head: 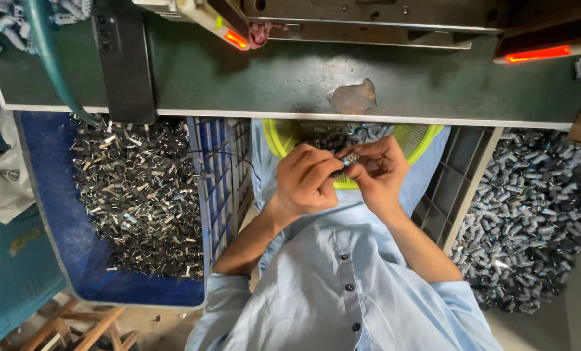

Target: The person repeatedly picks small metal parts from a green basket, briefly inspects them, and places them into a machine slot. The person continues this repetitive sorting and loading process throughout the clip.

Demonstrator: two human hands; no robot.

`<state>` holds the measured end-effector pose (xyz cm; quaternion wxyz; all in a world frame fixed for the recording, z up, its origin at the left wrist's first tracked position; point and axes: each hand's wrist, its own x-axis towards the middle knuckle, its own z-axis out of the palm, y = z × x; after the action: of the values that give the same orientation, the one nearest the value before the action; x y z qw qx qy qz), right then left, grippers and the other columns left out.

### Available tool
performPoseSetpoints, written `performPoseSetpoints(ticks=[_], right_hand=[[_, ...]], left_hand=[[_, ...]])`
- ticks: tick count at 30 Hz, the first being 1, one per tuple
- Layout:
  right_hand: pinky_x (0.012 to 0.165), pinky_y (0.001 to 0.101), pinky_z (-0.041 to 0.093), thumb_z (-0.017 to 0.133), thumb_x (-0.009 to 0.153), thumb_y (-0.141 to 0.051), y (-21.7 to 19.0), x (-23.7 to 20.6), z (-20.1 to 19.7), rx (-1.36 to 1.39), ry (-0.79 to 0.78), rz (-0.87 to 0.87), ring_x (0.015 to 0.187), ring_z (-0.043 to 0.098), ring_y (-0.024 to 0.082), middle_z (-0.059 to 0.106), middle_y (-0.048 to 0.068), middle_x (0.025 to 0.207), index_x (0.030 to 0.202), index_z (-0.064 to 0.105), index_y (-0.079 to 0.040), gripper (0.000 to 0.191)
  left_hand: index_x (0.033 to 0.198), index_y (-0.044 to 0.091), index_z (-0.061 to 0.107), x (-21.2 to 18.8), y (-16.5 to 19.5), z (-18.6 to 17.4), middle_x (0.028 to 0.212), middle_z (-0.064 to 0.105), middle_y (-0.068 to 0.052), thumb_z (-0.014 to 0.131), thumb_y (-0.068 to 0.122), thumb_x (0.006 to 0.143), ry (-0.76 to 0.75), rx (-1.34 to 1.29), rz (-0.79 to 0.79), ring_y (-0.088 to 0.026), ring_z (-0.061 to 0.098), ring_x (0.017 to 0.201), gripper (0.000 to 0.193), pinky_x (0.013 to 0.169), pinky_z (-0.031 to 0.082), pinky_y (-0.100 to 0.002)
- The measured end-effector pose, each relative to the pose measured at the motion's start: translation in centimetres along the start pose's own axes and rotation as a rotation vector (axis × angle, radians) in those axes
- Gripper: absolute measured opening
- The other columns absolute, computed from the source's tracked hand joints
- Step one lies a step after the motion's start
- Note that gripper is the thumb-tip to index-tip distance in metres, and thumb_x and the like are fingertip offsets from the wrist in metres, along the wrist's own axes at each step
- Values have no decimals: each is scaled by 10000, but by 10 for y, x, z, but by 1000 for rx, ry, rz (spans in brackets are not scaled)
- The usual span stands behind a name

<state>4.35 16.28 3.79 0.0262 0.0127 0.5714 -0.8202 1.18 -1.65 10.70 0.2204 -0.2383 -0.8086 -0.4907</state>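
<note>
Green metal worktop across the top, worn patch near the edge, two red-lit bars on the machine above. Below it, person in a light blue shirt works over a yellow-green mesh basket on the lap, filled with small dark parts. Left hand and right hand meet just above the basket's near rim, both closed, pinching one small silver-blue cylindrical part between the fingertips. Part sits between the two hands, touching both. Blue crate of metal clips left of the person, grey crate of dark cylindrical parts right.
</note>
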Motion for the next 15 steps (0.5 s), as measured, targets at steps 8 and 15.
performPoseSetpoints(ticks=[8,15], right_hand=[[665,334,584,515,941,247,-25,32,13,210,214,71,881,686,244,657,156,938,1036,460,-60,326],[565,383,511,683,878,235,-92,131,-11,-929,-35,-763,648,646,262,714,186,837,958,683,40,211]], left_hand=[[911,58,635,-3,-25,-76,910,669,-139,517,221,955,-32,-1681,88,-258,660,750,206,653,558,-376],[1082,-7,646,-58,-48,-18,1013,665,-172,560,232,1028,-733,550,-595,-357,642,835,259,650,498,-501]])
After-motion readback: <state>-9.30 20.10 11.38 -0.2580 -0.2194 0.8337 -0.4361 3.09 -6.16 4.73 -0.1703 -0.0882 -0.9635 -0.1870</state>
